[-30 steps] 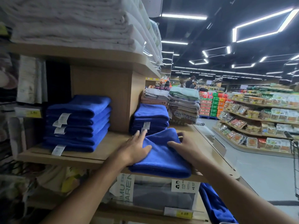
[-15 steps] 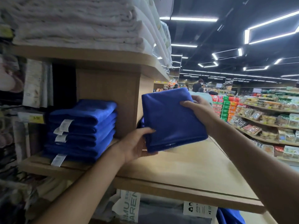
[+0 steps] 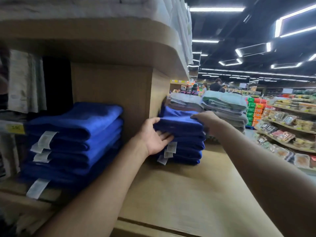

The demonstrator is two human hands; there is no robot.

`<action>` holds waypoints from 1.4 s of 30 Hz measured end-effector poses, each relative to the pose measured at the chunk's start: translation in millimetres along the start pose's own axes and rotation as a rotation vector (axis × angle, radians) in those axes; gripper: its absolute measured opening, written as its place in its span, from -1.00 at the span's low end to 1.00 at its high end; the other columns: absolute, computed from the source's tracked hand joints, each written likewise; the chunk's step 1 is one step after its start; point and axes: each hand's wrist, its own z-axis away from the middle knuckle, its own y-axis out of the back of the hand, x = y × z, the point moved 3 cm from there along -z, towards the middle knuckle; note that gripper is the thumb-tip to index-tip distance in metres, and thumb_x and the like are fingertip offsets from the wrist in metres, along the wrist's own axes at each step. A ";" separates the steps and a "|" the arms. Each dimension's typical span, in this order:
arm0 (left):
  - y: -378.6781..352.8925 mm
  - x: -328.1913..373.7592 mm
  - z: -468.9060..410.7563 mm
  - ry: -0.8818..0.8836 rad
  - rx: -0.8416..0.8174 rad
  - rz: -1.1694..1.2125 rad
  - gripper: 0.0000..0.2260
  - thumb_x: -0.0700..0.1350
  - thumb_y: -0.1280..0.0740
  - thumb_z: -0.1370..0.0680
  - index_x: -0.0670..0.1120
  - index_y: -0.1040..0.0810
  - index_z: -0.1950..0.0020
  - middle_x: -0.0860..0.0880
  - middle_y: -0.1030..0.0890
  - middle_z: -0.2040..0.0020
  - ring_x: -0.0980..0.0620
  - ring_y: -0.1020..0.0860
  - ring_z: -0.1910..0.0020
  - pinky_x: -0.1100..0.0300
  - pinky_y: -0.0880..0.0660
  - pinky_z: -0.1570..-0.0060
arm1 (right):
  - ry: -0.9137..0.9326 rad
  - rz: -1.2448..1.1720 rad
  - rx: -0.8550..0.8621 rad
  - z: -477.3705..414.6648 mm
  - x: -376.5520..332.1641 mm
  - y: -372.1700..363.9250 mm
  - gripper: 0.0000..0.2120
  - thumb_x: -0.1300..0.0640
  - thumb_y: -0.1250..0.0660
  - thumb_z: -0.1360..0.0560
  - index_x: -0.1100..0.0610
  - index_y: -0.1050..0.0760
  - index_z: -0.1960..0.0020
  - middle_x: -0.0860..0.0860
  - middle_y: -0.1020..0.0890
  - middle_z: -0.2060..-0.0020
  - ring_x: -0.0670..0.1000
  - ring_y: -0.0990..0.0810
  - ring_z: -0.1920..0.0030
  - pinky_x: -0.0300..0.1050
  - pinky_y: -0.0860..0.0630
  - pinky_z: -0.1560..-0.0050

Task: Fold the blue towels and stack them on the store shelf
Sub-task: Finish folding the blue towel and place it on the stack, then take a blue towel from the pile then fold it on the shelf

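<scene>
Holding folded blue towel (image 3: 179, 124) level at top of right-hand blue stack (image 3: 185, 151), we have both hands on it. Our left hand (image 3: 154, 136) pinches near left edge, thumb above, fingers below. Our right hand (image 3: 204, 121) grips right edge (fingertips hidden by cloth). Stack sits on wooden shelf (image 3: 188, 194), just right of upright divider (image 3: 111, 93). Left of divider, second blue stack (image 3: 75, 139). Behind, grey-green towel pile (image 3: 224, 106). On board above, white towels (image 3: 119, 6).
</scene>
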 end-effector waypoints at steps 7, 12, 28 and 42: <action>4.2 2.0 -3.5 -0.024 -0.020 -0.082 -0.80 -0.06 -0.26 -0.59 -0.12 -0.49 -0.17 -0.20 -0.61 -0.13 -0.14 -0.61 -0.08 -0.05 -0.57 -0.05 | 0.154 -0.033 0.089 -12.9 14.9 3.4 -0.56 0.19 -0.51 -0.44 0.26 -0.51 -0.27 0.17 -0.61 -0.13 0.16 -0.63 -0.09 0.00 -0.58 -0.04; 7.0 -7.7 6.6 -0.207 0.262 -0.916 -0.75 0.11 -0.13 -0.63 -0.04 -0.46 -0.01 -0.06 -0.60 0.20 0.02 -0.58 0.40 0.22 -0.44 0.39 | 0.212 0.051 -0.058 30.8 16.2 11.7 -0.50 0.10 -0.43 -0.55 0.22 -0.42 -0.43 0.13 -0.58 -0.27 0.10 -0.60 -0.20 0.04 -0.54 -0.28; -24.2 -154.1 109.9 -0.112 -0.175 -2.243 -0.33 0.42 0.11 -0.51 0.22 -0.08 -0.58 0.08 0.00 -0.65 -0.08 0.08 -0.63 -0.47 0.15 -0.39 | 0.078 0.225 0.132 179.4 123.4 247.0 -0.83 0.04 -0.27 -0.66 0.06 -0.62 -0.08 0.04 -0.68 -0.05 0.01 -0.66 -0.01 -0.10 -0.57 0.06; -27.4 -149.2 122.2 -0.159 -0.098 -2.274 -0.35 0.41 0.08 -0.52 0.27 -0.06 -0.60 0.14 -0.01 -0.65 0.01 0.02 -0.63 -0.40 0.09 -0.47 | -0.050 0.960 -0.051 236.6 303.1 147.4 -0.50 -0.05 -0.29 -0.53 -0.02 -0.36 -0.45 0.06 -0.51 -0.36 0.13 -0.55 -0.26 0.05 -0.52 -0.19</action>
